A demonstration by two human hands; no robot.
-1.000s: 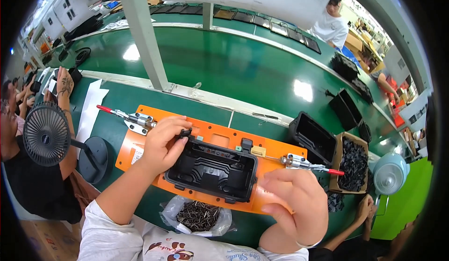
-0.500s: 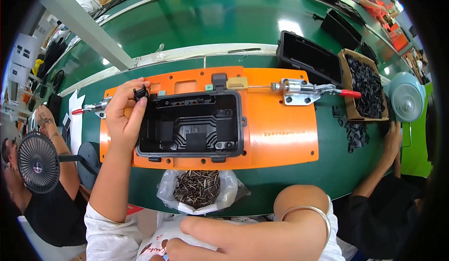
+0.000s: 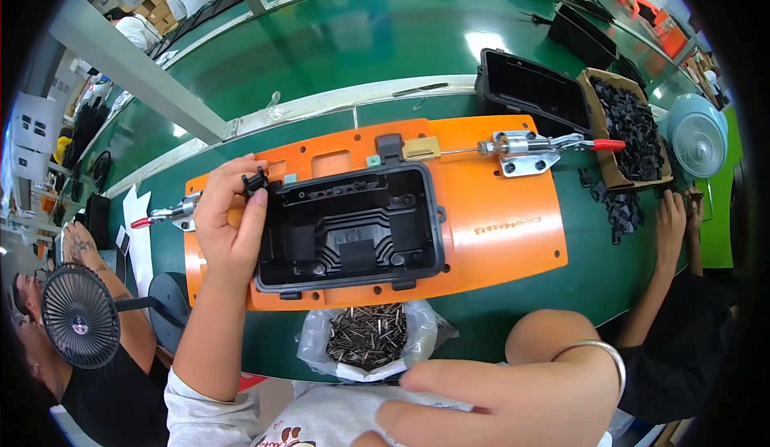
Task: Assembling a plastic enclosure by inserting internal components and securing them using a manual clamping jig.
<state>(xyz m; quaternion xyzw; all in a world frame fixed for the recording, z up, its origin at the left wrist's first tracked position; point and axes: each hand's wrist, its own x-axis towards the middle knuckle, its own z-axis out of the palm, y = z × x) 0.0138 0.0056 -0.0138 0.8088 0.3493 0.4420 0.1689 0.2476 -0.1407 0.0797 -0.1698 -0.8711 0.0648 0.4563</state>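
Note:
Pinched between the thumb and fingertips of my left hand [image 3: 228, 226] is a small black plastic clip [image 3: 255, 181]. It is held at the upper left corner of an open black plastic case [image 3: 353, 281], which sits on an orange fixture board [image 3: 505, 238]. My right hand [image 3: 497, 395], a little blurred, is in front of my body. Its fingers point left and lie apart, with nothing visible in them. Between that hand and the case, a clear plastic bag [image 3: 421, 327] holds many small metal pins [image 3: 367, 336].
Toggle clamps with red handles flank the board, the right clamp [image 3: 525, 154] and the left clamp [image 3: 172, 213]. At right are a black lid-like shell [image 3: 529, 94], a cardboard box [image 3: 601, 138] of black clips and loose clips [image 3: 622, 214]. Co-workers sit on both sides; a fan [image 3: 80, 315] stands left.
My right hand has moved up and right from the lower edge, its fingers now spreading. My left hand keeps the clip near the case corner. The whole view has shifted and tilted slightly.

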